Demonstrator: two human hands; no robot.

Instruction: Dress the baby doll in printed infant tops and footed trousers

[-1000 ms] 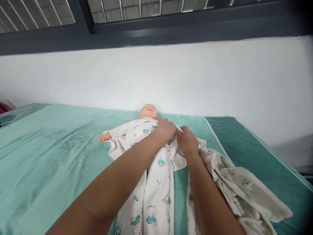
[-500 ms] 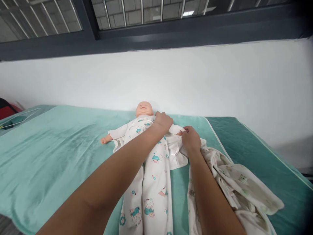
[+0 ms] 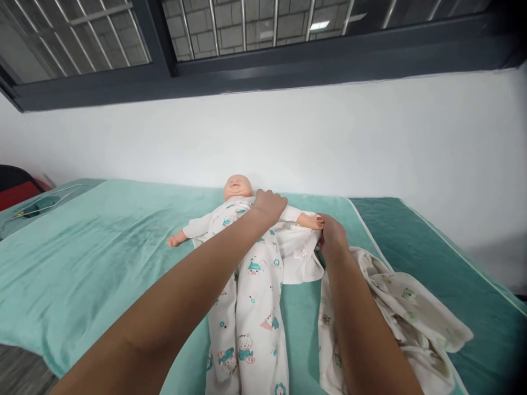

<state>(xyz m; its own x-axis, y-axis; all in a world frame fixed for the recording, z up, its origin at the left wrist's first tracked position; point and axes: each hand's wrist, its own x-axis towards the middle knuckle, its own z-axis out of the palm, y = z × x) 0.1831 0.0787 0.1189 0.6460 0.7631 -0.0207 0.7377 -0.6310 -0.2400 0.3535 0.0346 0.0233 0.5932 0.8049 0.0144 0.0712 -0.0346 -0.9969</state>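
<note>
Pink, smooth and bald, the baby doll (image 3: 239,187) lies on its back on a soft, light green sheet (image 3: 94,252), head near the white wall (image 3: 288,137). It wears white clothes (image 3: 261,293) with little animal pictures. My left hand (image 3: 270,207) bends over its shoulder; I cannot tell if it grips. My right hand (image 3: 333,236) holds the doll's small hand (image 3: 312,220) by the fingertips. Crumpled cream cloth (image 3: 411,299) lies beside my right arm (image 3: 366,323).
</note>
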